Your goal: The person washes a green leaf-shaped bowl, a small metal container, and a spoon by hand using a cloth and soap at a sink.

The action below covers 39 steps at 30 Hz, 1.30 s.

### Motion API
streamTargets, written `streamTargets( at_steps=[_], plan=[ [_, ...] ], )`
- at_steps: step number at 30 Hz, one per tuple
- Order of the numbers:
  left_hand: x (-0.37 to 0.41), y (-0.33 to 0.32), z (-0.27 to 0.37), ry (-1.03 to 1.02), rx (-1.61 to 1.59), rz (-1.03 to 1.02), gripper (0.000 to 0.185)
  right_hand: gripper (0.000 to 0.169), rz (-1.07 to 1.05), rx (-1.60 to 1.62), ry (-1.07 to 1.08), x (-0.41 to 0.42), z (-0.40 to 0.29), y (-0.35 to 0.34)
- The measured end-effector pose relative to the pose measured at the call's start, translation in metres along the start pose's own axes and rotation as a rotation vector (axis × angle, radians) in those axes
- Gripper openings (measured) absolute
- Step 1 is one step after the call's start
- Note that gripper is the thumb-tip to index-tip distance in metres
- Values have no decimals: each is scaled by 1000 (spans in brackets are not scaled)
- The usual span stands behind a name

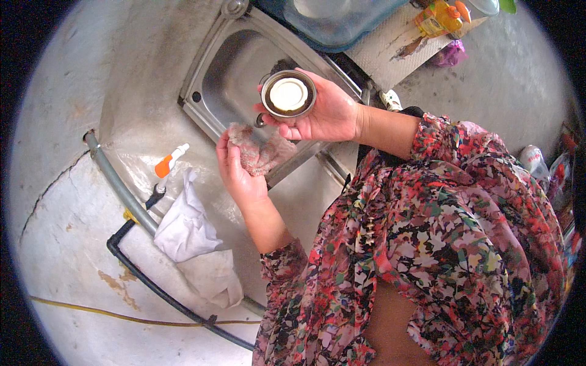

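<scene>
My right hand [332, 110] is turned palm up above the sink, its fingers under a small round metal-rimmed container [265, 98]. A pale disc [288, 94] sits within its dark ring; whether this is the container's base or its inside, I cannot tell. Lower and to the left, my left hand [240, 167] grips a crumpled, pinkish-grey mesh scrubber [261, 148] between thumb and fingers. The scrubber hangs over the near rim of the stainless steel sink [229, 64], apart from the container. Part of the basin is hidden behind my hands.
A white tap with an orange handle [163, 167] rises beside a draped white cloth [185, 224]. A grey pipe [116, 176] and a black pipe [151, 283] run along the wall. Beyond the sink are a blue plastic tub [339, 43] and a yellow soap bottle [432, 20].
</scene>
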<state>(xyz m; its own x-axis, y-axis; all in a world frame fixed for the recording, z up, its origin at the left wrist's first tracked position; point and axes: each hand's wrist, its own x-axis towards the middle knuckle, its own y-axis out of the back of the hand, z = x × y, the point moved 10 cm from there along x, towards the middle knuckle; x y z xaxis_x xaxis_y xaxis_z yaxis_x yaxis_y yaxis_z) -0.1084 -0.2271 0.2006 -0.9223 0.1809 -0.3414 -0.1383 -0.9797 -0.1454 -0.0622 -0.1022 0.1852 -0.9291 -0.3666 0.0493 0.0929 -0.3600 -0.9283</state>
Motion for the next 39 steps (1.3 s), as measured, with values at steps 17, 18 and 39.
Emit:
streamTargets(
  at_steps=[17,18,39],
  plan=[
    [-29,-113,34,-717,966,-165,8,39,434,-671,374,-3,-25,39],
    [-15,-106,35,-710,987,-94,8,39,456,-627,414,-3,-24,32],
    [-34,27,149,-822,962,630,29,46,158,-256,-10,43,-6,37]
  ],
)
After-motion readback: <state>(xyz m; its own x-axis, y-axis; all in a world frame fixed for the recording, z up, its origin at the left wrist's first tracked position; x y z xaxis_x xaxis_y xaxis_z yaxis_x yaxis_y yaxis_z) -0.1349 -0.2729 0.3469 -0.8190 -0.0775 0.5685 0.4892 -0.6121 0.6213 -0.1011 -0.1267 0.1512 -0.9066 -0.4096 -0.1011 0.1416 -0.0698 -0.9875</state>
